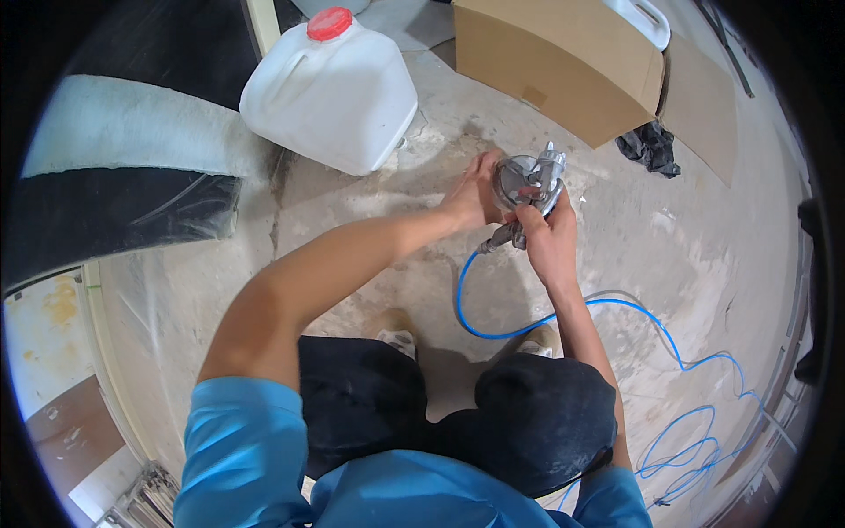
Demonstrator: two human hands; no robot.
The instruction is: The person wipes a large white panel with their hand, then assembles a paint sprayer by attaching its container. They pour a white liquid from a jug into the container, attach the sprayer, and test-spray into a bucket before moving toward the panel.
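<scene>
A metal spray gun with a round metal cup is in front of me, low over the concrete floor. My left hand curls around the left side of the cup. From the right, my right hand grips the gun, its thumb lying across the near side. The gun's handle points toward me and to the left, where a blue air hose joins it. My fingers hide part of the cup, and I cannot tell whether the cup touches the floor.
A white plastic jug with a red cap stands at the far left. Beyond my hands is an open cardboard box, with a crumpled black bag beside it. Hose coils lie at the lower right. My shoes are nearby.
</scene>
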